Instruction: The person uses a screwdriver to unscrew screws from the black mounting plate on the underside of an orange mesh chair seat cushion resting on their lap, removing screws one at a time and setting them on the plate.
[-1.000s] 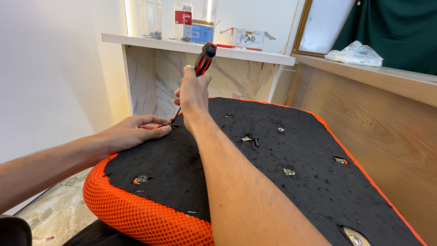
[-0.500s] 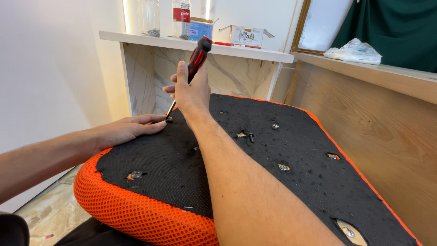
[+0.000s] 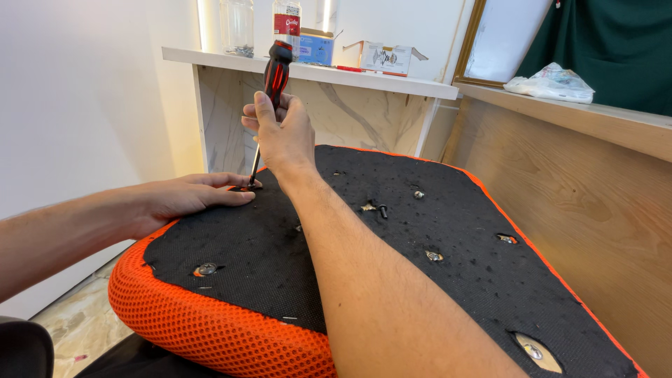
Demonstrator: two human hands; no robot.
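Gripping: my right hand (image 3: 283, 133) is closed in a fist around the red-and-black-handled screwdriver (image 3: 267, 108), whose handle sticks up above my thumb.
Screwdriver: nearly upright, tilted slightly, its thin metal shaft running down to the black fabric underside of the orange mesh seat cushion (image 3: 392, 245); the tip meets the fabric right at my left fingertips.
Left hand: my left hand (image 3: 183, 198) lies flat and open, palm down, on the near-left part of the black fabric, fingers stretched toward the tip, holding nothing.
Cushion: upside down in front of me, orange mesh wrapping its rounded edge, several holes in the fabric with metal fittings showing.
Loose bolt: a small dark bolt (image 3: 382, 209) lies on the fabric near the middle, well apart from both hands.
Desk: a white marble-patterned desk (image 3: 392, 80) stands behind the cushion.
Containers: a clear glass jar (image 3: 238, 28) on the desk has small dark bits at its bottom; I cannot tell what they are. Beside it stand a red-labelled clear bottle (image 3: 287, 21), a blue box (image 3: 316, 47) and an open white cardboard box (image 3: 385, 57), contents unseen.
Ledge: a crumpled clear plastic bag (image 3: 549, 78) rests on the wooden ledge (image 3: 595, 119) at right.
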